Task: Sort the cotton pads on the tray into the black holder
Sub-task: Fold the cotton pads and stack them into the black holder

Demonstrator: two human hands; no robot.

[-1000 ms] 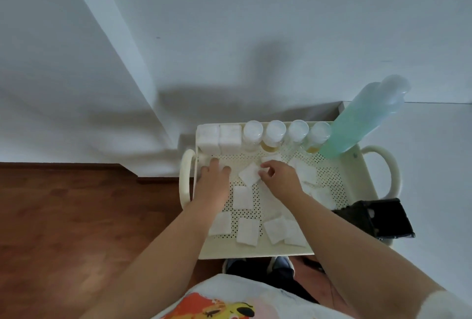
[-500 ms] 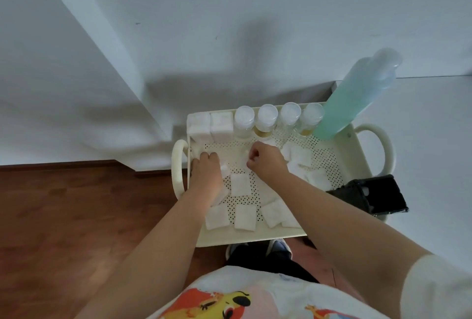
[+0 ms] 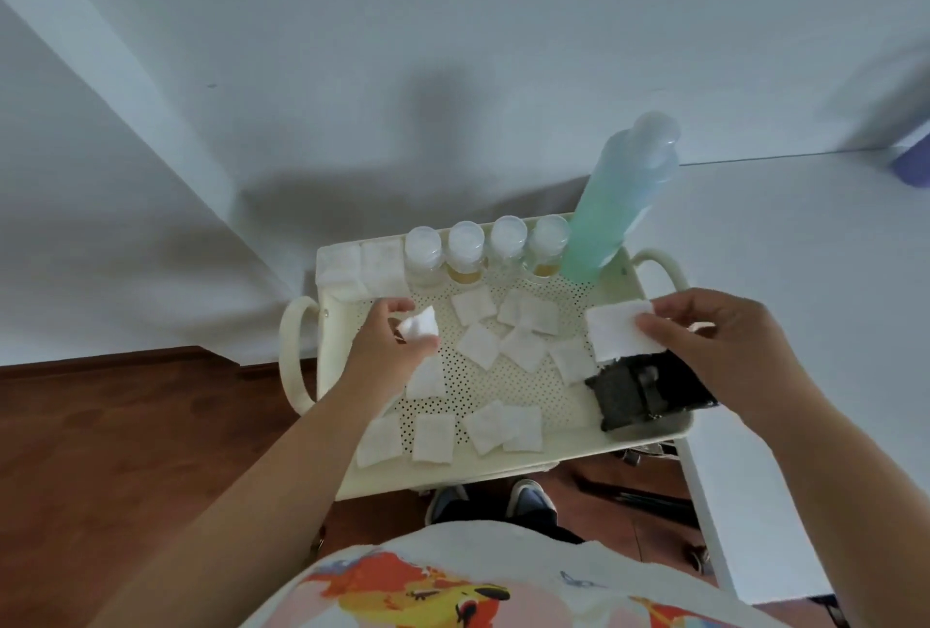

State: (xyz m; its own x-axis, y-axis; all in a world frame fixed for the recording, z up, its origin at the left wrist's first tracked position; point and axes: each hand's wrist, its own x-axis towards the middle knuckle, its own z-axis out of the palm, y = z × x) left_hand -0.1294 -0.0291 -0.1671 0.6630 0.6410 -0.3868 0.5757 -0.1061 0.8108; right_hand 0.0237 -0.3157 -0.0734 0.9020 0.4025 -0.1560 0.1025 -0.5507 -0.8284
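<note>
A cream perforated tray [image 3: 508, 388] with side handles holds several white square cotton pads [image 3: 480, 344] scattered over its floor. The black holder [image 3: 646, 388] sits at the tray's right front corner. My right hand [image 3: 719, 343] pinches a flat cotton pad [image 3: 616, 335] just above the holder's back edge. My left hand [image 3: 387, 345] is raised over the tray's left side and grips a crumpled cotton pad [image 3: 418, 324] between thumb and fingers.
Along the tray's back edge stand two stacks of pads [image 3: 360, 265], several small clear bottles [image 3: 465, 250] and a tall green bottle [image 3: 616, 202]. A white tabletop [image 3: 785, 275] lies to the right, wooden floor [image 3: 126, 451] to the left, a wall behind.
Both hands have lifted off the tray floor, each with a pad. The right hand swung right to the black holder; the left hand rose slightly.
</note>
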